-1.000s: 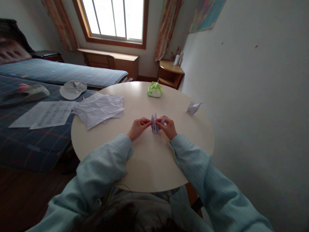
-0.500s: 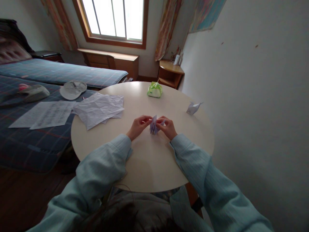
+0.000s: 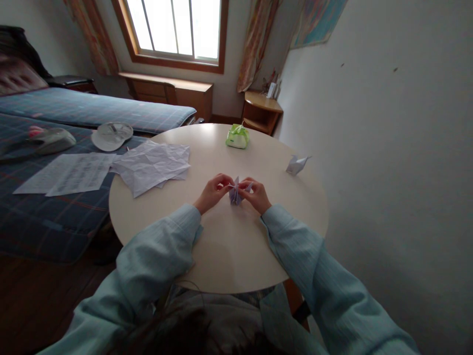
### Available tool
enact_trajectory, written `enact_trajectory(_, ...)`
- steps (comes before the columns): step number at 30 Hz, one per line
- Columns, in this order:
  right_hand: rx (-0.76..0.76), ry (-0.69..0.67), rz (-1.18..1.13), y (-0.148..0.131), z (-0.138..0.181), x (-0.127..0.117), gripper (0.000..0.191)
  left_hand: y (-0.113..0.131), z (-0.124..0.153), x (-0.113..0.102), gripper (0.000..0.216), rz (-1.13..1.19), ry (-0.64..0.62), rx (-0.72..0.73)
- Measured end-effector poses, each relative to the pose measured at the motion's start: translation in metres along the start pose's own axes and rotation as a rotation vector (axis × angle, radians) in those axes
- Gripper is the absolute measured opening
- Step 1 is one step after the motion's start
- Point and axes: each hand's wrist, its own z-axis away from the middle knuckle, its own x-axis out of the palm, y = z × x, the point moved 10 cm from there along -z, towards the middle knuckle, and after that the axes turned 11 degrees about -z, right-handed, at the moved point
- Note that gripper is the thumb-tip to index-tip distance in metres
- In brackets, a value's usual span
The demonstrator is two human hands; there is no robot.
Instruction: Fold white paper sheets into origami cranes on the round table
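A small folded piece of pale purple paper (image 3: 234, 194) stands just above the round cream table (image 3: 221, 246), near its middle. My left hand (image 3: 213, 192) pinches its left side and my right hand (image 3: 255, 195) pinches its right side, fingers closed on the folds. Both arms wear light blue sleeves.
A stack of crumpled white sheets (image 3: 151, 165) lies at the table's left edge. A green tissue pack (image 3: 237, 137) sits at the far side, and a finished folded paper figure (image 3: 295, 164) at the right edge. To the left is a bed with printed pages (image 3: 66, 173) and a white cap (image 3: 111, 136).
The purple paper has been pressed lower and narrower between my fingers, and my left fingers have shifted closer in on it. Both arms stay where they were.
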Motion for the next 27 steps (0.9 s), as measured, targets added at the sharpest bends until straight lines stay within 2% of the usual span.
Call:
enact_trajectory(8,-0.018,0.036,0.035,-0.003,0.000,-0.003,0.016,0.004,0.002,-0.005,0.008,-0.129,0.029,-0.012)
enact_trajectory(27,-0.036,0.177,0.116,-0.009,0.001,-0.017,0.018,0.001,0.004,-0.013,0.015,-0.189,0.121,-0.007)
